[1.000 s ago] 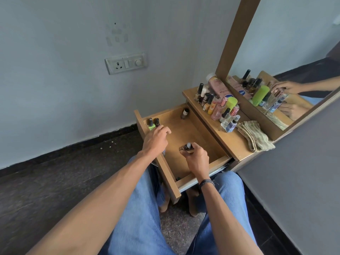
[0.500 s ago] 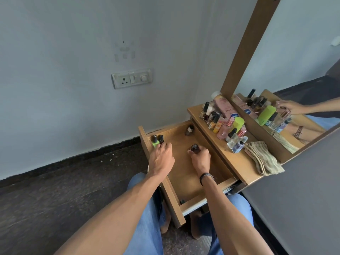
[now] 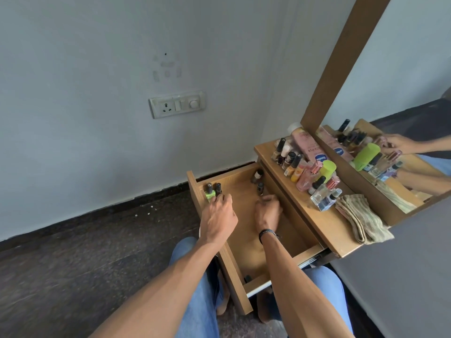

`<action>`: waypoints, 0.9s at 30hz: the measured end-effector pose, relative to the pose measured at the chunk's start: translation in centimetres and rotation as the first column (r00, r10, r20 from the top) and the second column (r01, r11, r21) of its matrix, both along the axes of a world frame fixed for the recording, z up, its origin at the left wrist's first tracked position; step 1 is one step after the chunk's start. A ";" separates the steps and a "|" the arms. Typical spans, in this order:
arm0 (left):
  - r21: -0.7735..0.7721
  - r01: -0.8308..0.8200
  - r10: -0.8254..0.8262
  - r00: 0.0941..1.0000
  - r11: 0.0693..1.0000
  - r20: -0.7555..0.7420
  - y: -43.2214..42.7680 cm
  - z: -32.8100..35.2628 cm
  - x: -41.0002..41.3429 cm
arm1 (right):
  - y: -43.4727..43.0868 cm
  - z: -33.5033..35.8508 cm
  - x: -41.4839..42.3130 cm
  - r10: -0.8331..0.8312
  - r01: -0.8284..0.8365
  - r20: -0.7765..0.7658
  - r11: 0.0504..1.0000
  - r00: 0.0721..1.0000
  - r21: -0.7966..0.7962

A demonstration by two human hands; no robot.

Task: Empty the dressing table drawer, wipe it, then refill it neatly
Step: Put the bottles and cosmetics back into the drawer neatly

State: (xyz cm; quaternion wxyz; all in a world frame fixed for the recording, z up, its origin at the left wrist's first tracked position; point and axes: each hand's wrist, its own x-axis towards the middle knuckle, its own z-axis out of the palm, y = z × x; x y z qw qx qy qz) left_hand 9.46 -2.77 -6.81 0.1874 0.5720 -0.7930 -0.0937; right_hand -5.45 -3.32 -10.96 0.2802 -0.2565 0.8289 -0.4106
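Note:
The wooden drawer [image 3: 244, 242] stands pulled open in front of my knees. In its far left corner stand a green nail polish bottle [image 3: 209, 192] and a dark one [image 3: 218, 189]; the spread fingertips of my left hand [image 3: 218, 219] touch them. A dark small bottle [image 3: 260, 189] stands upright near the far right side, behind it a white-bodied bottle [image 3: 257, 175] in the corner. My right hand [image 3: 267, 211] lies inside the drawer with its fingertips just short of the dark bottle's base, holding nothing.
The dressing table top [image 3: 324, 223] carries several bottles, a pink lotion bottle [image 3: 306, 145] and a folded beige cloth [image 3: 361, 218]. A mirror [image 3: 395, 98] stands behind them. A small dark item [image 3: 247, 279] lies in the drawer's near corner. Dark floor lies to the left.
My right hand carried the dark bottle to the drawer's far right side, stood it there and let go. My left hand stayed at the two bottles in the left corner.

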 end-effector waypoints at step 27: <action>0.034 0.018 -0.019 1.000 0.999 0.016 -0.3 -0.2 0.1 | -1.0 0.0 -0.2 0.342 -0.324 -0.267 0.940 0.901 0.109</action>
